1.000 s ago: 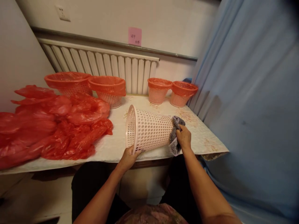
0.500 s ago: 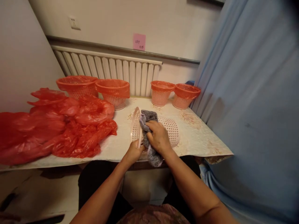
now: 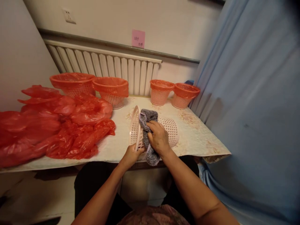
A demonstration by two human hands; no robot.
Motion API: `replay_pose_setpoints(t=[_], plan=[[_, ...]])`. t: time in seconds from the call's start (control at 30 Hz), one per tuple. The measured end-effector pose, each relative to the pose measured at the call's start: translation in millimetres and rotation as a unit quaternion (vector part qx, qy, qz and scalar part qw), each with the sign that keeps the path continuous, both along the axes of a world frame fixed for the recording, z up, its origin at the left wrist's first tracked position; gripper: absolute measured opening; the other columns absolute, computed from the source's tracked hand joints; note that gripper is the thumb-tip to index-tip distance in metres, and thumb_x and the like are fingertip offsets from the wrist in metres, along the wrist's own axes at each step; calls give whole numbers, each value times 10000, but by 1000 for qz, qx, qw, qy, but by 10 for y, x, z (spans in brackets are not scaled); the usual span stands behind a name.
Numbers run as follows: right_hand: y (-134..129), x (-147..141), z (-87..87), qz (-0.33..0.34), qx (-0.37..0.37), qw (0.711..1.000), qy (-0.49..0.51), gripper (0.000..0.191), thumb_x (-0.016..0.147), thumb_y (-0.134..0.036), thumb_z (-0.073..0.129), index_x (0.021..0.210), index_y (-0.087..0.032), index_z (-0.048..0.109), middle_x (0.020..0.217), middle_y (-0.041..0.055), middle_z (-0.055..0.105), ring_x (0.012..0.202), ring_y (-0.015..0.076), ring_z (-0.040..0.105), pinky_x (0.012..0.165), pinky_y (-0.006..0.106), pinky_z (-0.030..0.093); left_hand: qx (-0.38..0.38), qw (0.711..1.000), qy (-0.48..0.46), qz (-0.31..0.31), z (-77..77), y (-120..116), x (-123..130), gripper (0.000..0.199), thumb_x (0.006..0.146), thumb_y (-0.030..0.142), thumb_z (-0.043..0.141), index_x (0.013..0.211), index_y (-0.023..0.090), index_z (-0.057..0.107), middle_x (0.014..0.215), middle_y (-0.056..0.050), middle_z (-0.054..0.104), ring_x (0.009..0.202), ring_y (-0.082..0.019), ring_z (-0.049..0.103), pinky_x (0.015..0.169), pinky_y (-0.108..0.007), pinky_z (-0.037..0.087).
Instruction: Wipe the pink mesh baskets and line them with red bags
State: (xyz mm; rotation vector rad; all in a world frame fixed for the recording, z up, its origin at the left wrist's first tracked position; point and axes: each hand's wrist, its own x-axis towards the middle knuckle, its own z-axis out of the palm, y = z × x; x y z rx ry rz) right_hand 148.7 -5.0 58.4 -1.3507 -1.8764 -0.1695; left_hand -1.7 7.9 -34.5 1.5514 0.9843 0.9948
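Note:
A pale pink perforated basket (image 3: 170,131) lies on its side on the cloth-covered table (image 3: 199,142), its wide rim facing left. My left hand (image 3: 131,155) is closed on the near lower edge of that rim. With my right hand (image 3: 159,137) I hold a gray cloth (image 3: 152,156) against the basket's side, close behind the rim. The cloth hides part of the basket's wall and hangs down toward the table's front edge.
Crumpled red plastic bags (image 3: 77,134) cover the table's left part. Two baskets lined with red bags (image 3: 114,97) stand at the back left, two more (image 3: 160,95) at the back right. Behind is a radiator (image 3: 117,64); a blue curtain (image 3: 253,109) hangs at the right.
The whole view has shifted slightly, so most things appear a little farther left. Both hands keep their holds, and the cloth stays on the same part of the basket.

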Motion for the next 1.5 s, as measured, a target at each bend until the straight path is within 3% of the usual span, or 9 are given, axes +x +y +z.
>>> replay_pose_setpoints(t=[0.17, 0.4, 0.53, 0.7, 1.0, 1.1, 1.23, 1.5], plan=[[119, 364, -87, -47, -11, 999, 5, 416, 766, -112, 488, 1144, -224, 622, 1200, 41, 609, 1096, 200, 536, 993, 348, 408, 7, 1000, 10, 6, -67, 43, -32, 329, 752, 328, 601, 982, 109, 687, 991, -96, 736, 924, -233, 674, 878, -350, 513], [167, 1198, -426, -197, -42, 979, 40, 402, 761, -165, 448, 1107, -196, 650, 1132, 66, 648, 1043, 213, 570, 927, 331, 431, 15, 1000, 15, 2, -35, 36, -34, 313, 751, 314, 596, 973, 112, 686, 981, -91, 740, 909, -229, 677, 861, -349, 520], [142, 1404, -507, -259, -81, 960, 64, 406, 767, -203, 435, 1101, -195, 666, 1084, 81, 666, 969, 222, 597, 865, 329, 444, 13, 999, 31, 4, 9, 24, -34, 286, 731, 300, 599, 927, 115, 694, 934, -82, 746, 896, -232, 674, 849, -349, 520], [205, 1199, -363, -262, -71, 960, 62, 412, 763, -203, 445, 1109, -175, 667, 1108, 100, 666, 982, 240, 599, 863, 333, 441, 13, 1000, 16, -15, 50, 25, -39, 301, 734, 290, 601, 963, 118, 695, 962, -80, 745, 912, -232, 671, 853, -343, 516], [280, 194, 99, -49, -20, 998, 31, 408, 730, -110, 463, 1079, -192, 659, 1120, 52, 657, 1044, 208, 571, 960, 336, 418, 5, 1000, 2, -2, 3, 102, -32, 371, 714, 295, 614, 1029, 109, 674, 1059, -93, 721, 1001, -246, 649, 958, -372, 465], [172, -91, 96, 3, -3, 1000, 18, 421, 744, -105, 477, 1126, -184, 634, 1183, 60, 625, 1089, 209, 540, 994, 343, 401, 8, 1000, -3, -1, 4, 124, -37, 340, 722, 311, 604, 983, 107, 677, 977, -88, 732, 943, -249, 655, 902, -364, 487], [67, -221, 6, 13, 13, 1000, 14, 454, 759, -95, 480, 1189, -173, 601, 1230, 72, 591, 1110, 219, 511, 1011, 361, 387, 3, 1000, 18, -13, -14, 134, -76, 318, 751, 337, 572, 929, 94, 674, 859, -77, 727, 824, -237, 654, 790, -345, 514], [116, -162, -47, -3, 14, 1000, 21, 426, 774, -104, 486, 1167, -205, 617, 1220, 46, 596, 1085, 218, 521, 991, 347, 406, 27, 999, 41, -12, -303, 189, -143, 373, 736, 343, 595, 1026, 121, 673, 1035, -88, 721, 1006, -253, 640, 961, -370, 458]])
